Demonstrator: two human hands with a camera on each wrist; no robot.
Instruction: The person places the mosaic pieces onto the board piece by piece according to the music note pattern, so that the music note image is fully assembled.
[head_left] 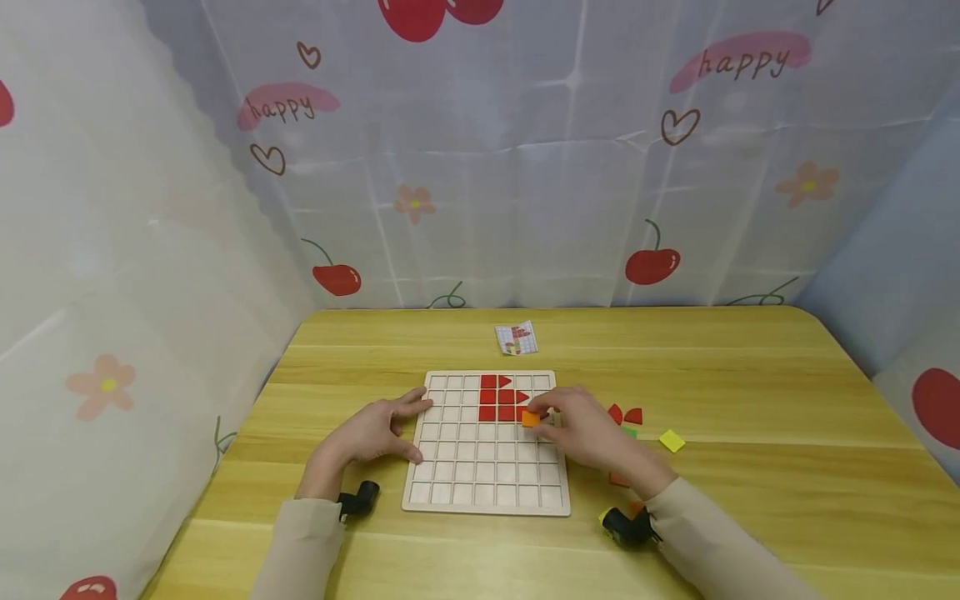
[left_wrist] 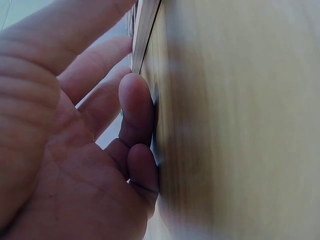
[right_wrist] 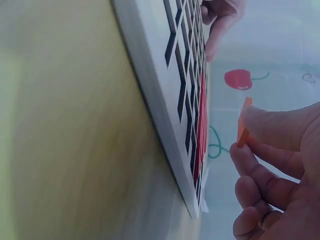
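Observation:
A pale wooden grid board (head_left: pixel 444 475) lies on the table, with several red tiles (head_left: pixel 488 397) set in its upper cells. Between thumb and fingers my right hand (head_left: pixel 588 427) pinches an orange square tile (head_left: pixel 530 419), held over the board beside the lowest red row. The right wrist view shows that orange tile (right_wrist: pixel 243 123) edge-on, raised above the board. At the board's left edge, my left hand (head_left: pixel 372 430) rests with thumb and fingers spread, touching the rim. In the left wrist view the left hand (left_wrist: pixel 75 165) has relaxed fingers by the board's edge (left_wrist: pixel 144 37).
A small printed card (head_left: pixel 517 338) with a grid pattern lies behind the board. To the right are a yellow tile (head_left: pixel 672 441), red curved pieces (head_left: pixel 633 415) and a green piece (head_left: pixel 630 432), partly behind the right arm. A patterned curtain (head_left: pixel 480 233) hangs behind the table.

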